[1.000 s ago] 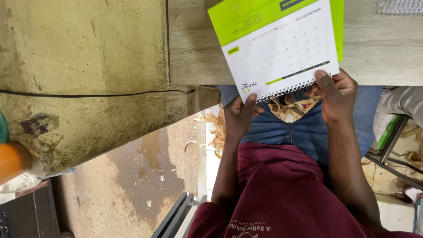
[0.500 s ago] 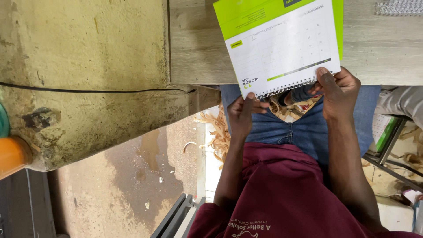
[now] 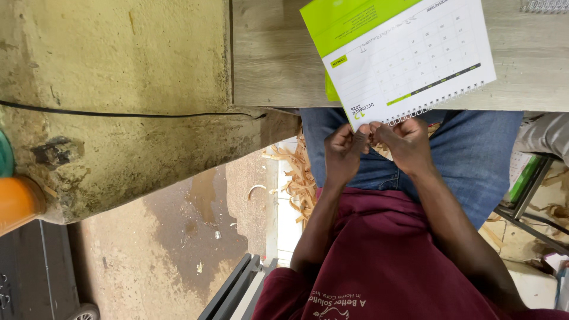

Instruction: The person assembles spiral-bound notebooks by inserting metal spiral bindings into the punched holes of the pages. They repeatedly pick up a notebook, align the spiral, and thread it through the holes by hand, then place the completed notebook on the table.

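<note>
Item: spiral-bound desk calendar (image 3: 409, 56), white date grid with a lime-green header, lying on a pale wooden tabletop (image 3: 267, 65) with its wire-bound edge overhanging the table's near edge, above the person's lap.

Left hand (image 3: 342, 155): fingers curled and pressed together, pinching the calendar's bound corner from below.

Right hand (image 3: 408, 145): fingertips likewise closed, nipping the same bound edge just beside the left; the two hands were touching.

Handling note: the work at the wire looked best done with light pinches close to the coil, keeping the sheet flat so the punched holes did not tear.

Room: tabletop lay open to the left of the calendar; another wire binding (image 3: 545, 6) sat at the far right corner. Below, blue jeans (image 3: 474, 160), wood shavings (image 3: 299, 184) on the floor, a rough concrete wall (image 3: 118, 89) to the left.
</note>
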